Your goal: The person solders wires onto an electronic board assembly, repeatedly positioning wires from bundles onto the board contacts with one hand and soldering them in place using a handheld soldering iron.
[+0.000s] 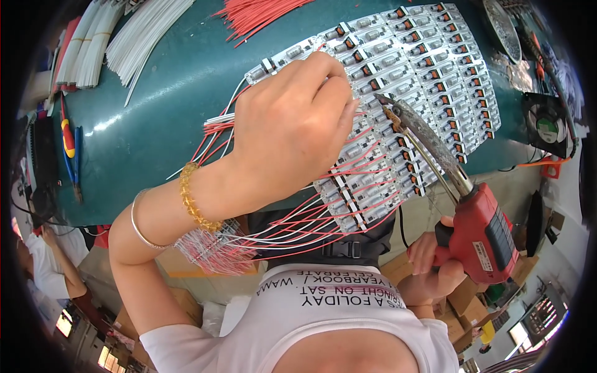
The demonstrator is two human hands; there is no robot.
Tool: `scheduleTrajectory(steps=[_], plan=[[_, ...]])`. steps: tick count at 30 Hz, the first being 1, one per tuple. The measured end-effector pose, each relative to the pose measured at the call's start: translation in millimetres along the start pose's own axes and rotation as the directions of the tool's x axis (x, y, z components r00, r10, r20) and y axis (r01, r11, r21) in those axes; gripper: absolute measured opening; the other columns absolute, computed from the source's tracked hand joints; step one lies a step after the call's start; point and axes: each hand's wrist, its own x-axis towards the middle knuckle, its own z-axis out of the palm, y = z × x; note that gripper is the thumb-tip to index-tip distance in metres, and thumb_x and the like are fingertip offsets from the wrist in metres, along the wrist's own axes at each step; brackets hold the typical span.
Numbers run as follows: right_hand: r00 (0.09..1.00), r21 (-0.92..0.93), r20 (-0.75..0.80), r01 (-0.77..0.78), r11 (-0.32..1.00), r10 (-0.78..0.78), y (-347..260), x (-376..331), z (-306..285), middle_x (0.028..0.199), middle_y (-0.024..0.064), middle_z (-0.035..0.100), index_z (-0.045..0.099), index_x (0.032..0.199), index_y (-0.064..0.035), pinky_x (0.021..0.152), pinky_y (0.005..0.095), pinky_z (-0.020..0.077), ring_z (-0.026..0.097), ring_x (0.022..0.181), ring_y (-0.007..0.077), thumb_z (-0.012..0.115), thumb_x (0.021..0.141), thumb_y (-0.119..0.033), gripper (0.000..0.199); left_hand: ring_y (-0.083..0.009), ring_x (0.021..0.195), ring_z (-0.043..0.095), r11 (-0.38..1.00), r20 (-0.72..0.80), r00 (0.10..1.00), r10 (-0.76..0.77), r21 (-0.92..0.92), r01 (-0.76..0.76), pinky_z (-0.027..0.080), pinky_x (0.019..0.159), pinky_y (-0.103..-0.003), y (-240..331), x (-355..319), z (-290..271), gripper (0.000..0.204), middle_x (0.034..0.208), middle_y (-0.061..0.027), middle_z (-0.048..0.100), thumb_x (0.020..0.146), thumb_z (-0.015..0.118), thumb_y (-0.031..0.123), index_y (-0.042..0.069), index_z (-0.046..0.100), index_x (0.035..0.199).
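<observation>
White shirt fabric (pixel 323 323) with dark print filled the lower edge, closest to the lens. From it the left forearm rose, wearing a silver bangle (pixel 142 225) and a yellow beaded bracelet (pixel 194 200). The left hand (pixel 292 127) was curled, its fingertips pinched down on a red and white wire at the edge of the panel of small circuit boards (pixel 429 62), which lay across the green bench (pixel 161 93). Red and white wires (pixel 323 214) trailed from the boards toward the person. The right hand (pixel 432 264) was wrapped tightly round the grip of a red soldering gun (pixel 482 233), low and to the right; the gun's blackened tip (pixel 388 107) touched the boards just beside the left fingertips. Bundles of white wire (pixel 124 37) and red wire (pixel 255 15) lay at the bench's far side, and a small fan (pixel 547 127) sat at the right.
</observation>
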Motion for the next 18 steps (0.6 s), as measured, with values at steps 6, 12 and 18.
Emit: scheduleTrajectory(steps=[6, 12, 18], plan=[[0.999, -0.002, -0.011, 0.05, 0.999, -0.05, 2, 0, -1, 0.045, -0.002, 0.042, 0.04, 0.121, 0.0122, 0.039, 0.0213, 0.0339, 0.039, 0.036, 0.0078, 0.055, 0.084, -0.059, 0.082, -0.0188, 0.059, 0.057, 0.996, 0.087, 0.996, -0.016, -0.084, 0.023, 0.044, 0.05, -0.028, 0, 4, -11, 0.011, 0.085, -0.006, 0.058, 0.072, 0.069, 0.001, 0.002, 0.059, 0.075], [0.999, 0.056, -0.026, 0.032, 0.998, -0.03, 4, -5, -8, 0.045, -0.0022, 0.042, 0.04, 0.121, 0.0121, 0.04, 0.0215, 0.034, 0.039, 0.037, 0.0076, 0.057, 0.082, -0.058, 0.082, -0.0209, 0.069, 0.059, 0.993, 0.231, 0.972, -0.037, -0.104, 0.063, 0.045, 0.058, -0.031, -2, 10, -23, 0.009, 0.087, -0.007, 0.057, 0.072, 0.068, 0.001, 0.004, 0.061, 0.077], [0.998, 0.06, -0.063, 0.035, 0.998, -0.031, 6, -15, -21, 0.046, -0.0025, 0.043, 0.04, 0.122, 0.0113, 0.04, 0.0219, 0.0346, 0.039, 0.037, 0.0078, 0.057, 0.082, -0.059, 0.083, -0.0166, 0.071, 0.057, 0.948, -0.032, 0.981, 0.19, 0.265, -0.175, 0.039, 0.075, -0.032, 9, 13, -45, 0.011, 0.08, -0.0033, 0.063, 0.069, 0.07, 0.001, 0.008, 0.065, 0.076]])
